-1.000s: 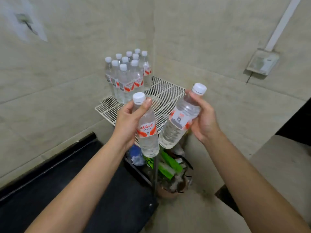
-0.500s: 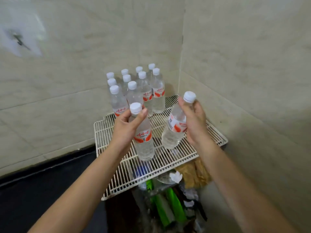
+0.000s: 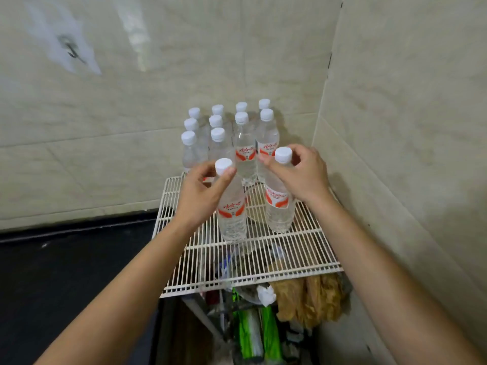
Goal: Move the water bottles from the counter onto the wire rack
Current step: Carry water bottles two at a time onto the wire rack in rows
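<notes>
Standing two bottles on the wire rack (image 3: 303, 262), the left hand (image 3: 200, 196) pinches the neck of the left bottle (image 3: 232, 209), fingers closed below its cap; the right hand (image 3: 303, 175) likewise clasps the right bottle (image 3: 279, 204). Both look seated upright before the stored cluster (image 3: 226, 133). Best to feel each base settle across the wires before loosening either grip.

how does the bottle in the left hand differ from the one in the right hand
The left hand's bottle stands nearer the front of the wire rack; the right hand's bottle sits farther back and to the right. The left bottle's label shows red characters; the right bottle's shows Latin lettering. The left hand pinches just under the cap; the right hand wraps the neck. Both are clear, white-capped, upright.
</notes>
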Motion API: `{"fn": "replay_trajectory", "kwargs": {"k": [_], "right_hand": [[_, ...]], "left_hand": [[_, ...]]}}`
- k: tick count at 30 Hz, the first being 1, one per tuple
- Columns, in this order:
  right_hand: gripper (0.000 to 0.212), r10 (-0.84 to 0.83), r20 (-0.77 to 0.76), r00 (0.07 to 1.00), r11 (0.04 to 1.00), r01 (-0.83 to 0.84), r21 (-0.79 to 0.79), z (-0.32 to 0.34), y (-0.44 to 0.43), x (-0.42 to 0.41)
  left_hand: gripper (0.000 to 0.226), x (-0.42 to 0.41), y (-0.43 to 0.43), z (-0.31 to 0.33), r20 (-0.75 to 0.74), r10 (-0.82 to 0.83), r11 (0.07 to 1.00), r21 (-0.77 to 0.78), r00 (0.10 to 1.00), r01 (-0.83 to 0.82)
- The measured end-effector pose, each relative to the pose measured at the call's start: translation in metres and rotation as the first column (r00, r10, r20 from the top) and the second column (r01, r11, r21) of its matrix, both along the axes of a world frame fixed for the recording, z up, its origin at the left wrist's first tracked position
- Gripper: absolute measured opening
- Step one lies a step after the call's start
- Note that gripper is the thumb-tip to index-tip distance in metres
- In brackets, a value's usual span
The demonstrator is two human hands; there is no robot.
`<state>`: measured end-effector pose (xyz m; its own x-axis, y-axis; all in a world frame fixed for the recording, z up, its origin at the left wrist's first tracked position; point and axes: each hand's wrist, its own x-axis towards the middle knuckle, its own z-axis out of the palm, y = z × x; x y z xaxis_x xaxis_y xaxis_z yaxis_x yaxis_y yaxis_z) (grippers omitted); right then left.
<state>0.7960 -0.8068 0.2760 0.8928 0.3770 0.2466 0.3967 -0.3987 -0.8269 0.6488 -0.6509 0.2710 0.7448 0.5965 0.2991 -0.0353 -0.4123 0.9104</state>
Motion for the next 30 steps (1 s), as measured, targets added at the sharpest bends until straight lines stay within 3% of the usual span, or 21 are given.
{"fn": "replay_trajectory", "kwargs": {"k": [3, 5, 7, 9, 11, 16, 18, 24, 30], "right_hand": [[0.067, -0.038, 0.12, 0.992, 0.988, 0.056, -0.146, 0.008, -0.002, 0.006], [0.055, 0.017, 0.119, 0.993, 0.983, 0.005, -0.182, 0.015, -0.009, 0.01], [0.039, 0.168, 0.032, 0.985, 0.979, -0.163, -0.122, 0.026, -0.019, 0.012], [0.052, 0.331, -0.114, 0.937, 0.941, -0.336, -0.036, 0.035, -0.028, 0.011], [0.048, 0.398, -0.179, 0.9, 0.915, -0.404, 0.001, 0.04, -0.032, 0.005], [0.024, 0.318, 0.025, 0.948, 0.919, -0.302, -0.251, 0.039, -0.029, -0.014], [0.029, 0.287, 0.133, 0.949, 0.908, -0.225, -0.354, 0.04, -0.03, -0.016], [0.047, 0.263, 0.097, 0.96, 0.941, -0.233, -0.246, 0.047, -0.037, -0.012], [0.042, 0.134, 0.076, 0.988, 0.955, -0.109, -0.277, 0.054, -0.046, -0.009]], "left_hand": [[0.028, -0.002, 0.01, 0.004, 0.041, 0.05, 0.995, 0.081, 0.998, -0.053], [0.026, -0.002, 0.013, 0.003, 0.046, 0.054, 0.986, 0.158, 0.997, -0.061], [0.031, -0.002, 0.013, 0.004, 0.039, 0.046, 0.98, 0.191, 0.998, -0.052], [0.037, -0.001, 0.014, 0.005, 0.03, 0.049, 0.975, 0.216, 0.998, -0.054], [0.041, -0.002, 0.014, 0.006, 0.014, 0.05, 0.97, 0.237, 0.999, -0.052], [0.043, -0.005, 0.013, 0.012, -0.085, 0.009, 0.917, 0.399, 0.996, 0.026], [0.039, -0.004, 0.015, 0.017, -0.101, -0.005, 0.899, 0.435, 0.995, 0.048], [0.031, 0.003, 0.03, 0.034, -0.253, -0.093, 0.86, 0.468, 0.963, 0.206], [0.022, 0.012, 0.034, 0.036, -0.223, -0.077, 0.897, 0.41, 0.972, 0.165]]}}
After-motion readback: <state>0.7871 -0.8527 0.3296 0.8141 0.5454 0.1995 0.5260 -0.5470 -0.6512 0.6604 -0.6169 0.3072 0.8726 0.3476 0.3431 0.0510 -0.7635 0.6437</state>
